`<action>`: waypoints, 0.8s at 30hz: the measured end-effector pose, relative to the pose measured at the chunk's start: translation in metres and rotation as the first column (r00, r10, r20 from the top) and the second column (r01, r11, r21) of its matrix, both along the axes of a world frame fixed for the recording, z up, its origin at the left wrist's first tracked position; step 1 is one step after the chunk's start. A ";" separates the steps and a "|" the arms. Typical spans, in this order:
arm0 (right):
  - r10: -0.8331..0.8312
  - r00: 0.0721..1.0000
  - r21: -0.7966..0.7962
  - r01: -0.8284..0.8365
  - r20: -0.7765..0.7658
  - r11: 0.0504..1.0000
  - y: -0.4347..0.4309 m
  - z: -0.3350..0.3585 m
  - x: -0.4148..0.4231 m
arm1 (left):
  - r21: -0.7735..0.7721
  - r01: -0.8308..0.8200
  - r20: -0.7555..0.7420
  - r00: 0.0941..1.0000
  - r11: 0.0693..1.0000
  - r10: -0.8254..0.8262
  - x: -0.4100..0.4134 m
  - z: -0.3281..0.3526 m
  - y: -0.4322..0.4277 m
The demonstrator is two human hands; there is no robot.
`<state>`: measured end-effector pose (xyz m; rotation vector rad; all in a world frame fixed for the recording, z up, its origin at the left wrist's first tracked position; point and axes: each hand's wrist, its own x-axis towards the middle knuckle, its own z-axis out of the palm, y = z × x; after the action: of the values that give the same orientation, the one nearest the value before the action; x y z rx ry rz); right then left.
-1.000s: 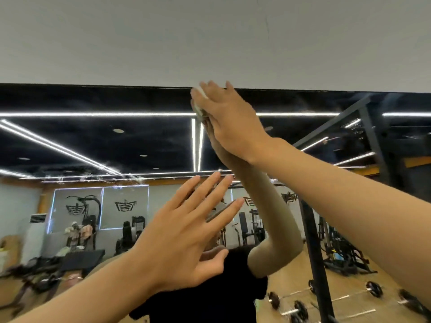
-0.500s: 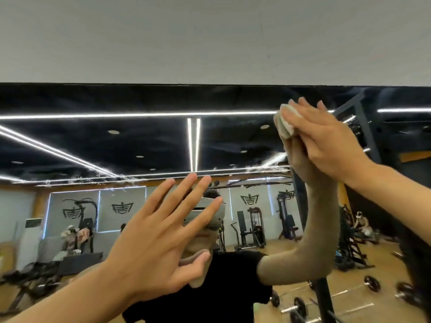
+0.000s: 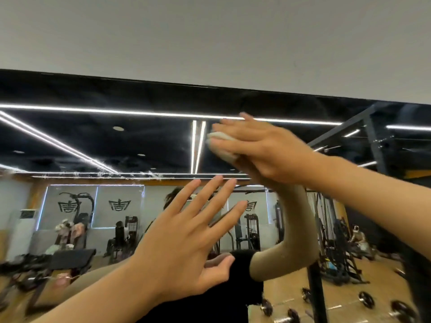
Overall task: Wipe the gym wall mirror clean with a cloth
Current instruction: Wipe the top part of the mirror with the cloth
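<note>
The wall mirror (image 3: pixel 93 145) fills the lower two thirds of the head view, its top edge running under a plain grey wall. My right hand (image 3: pixel 261 150) presses a small pale cloth (image 3: pixel 220 143) flat against the glass a little below that top edge, right of centre. The cloth is mostly hidden under my fingers. My left hand (image 3: pixel 186 248) is lower and to the left, fingers spread, palm towards the glass; whether it touches the mirror I cannot tell. A line of white specks and smears (image 3: pixel 130 176) runs across the glass at mid height.
The mirror reflects the gym: ceiling light strips, a dark steel rack post (image 3: pixel 313 287) at the right, dumbbells (image 3: pixel 363 299) on the wooden floor, a black bench (image 3: pixel 70 255) at the left. The grey wall (image 3: pixel 210 38) lies above the mirror.
My right hand swept the cloth from near the top edge to the right, then back left and a little lower. My left hand stayed low with fingers spread. The view tilted.
</note>
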<state>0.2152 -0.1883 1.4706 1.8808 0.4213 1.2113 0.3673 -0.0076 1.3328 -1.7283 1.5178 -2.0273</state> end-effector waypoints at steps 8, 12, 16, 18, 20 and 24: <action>0.080 0.997 0.072 -0.081 0.021 0.994 0.064 0.001 0.051 | -0.006 0.000 -0.005 1.000 1.000 0.000 0.003 -0.001 -0.002; 0.024 0.998 -0.018 -0.026 -0.063 1.000 0.033 -0.008 0.022 | -0.015 0.014 0.002 1.000 1.000 -0.014 0.004 0.000 -0.002; -0.087 0.981 0.227 0.046 0.173 0.973 -0.060 -0.035 -0.055 | -0.009 0.014 -0.002 1.000 1.000 -0.014 0.003 -0.002 -0.003; -0.125 0.958 0.332 0.033 0.259 0.943 -0.081 -0.050 -0.076 | -0.003 0.021 -0.007 1.000 1.000 -0.021 0.003 -0.002 -0.004; -0.116 0.937 0.484 -0.063 0.331 0.873 -0.076 -0.050 -0.071 | 0.002 0.021 -0.002 1.000 1.000 -0.021 0.004 -0.001 -0.005; -0.145 0.864 0.642 -0.235 0.482 0.730 -0.030 -0.005 -0.028 | -0.003 0.027 0.007 1.000 1.000 -0.027 0.004 0.000 -0.005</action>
<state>0.1869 -0.2187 1.4652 2.0157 -0.3393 2.0277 0.3713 -0.0123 1.3323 -1.7093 1.5449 -2.0471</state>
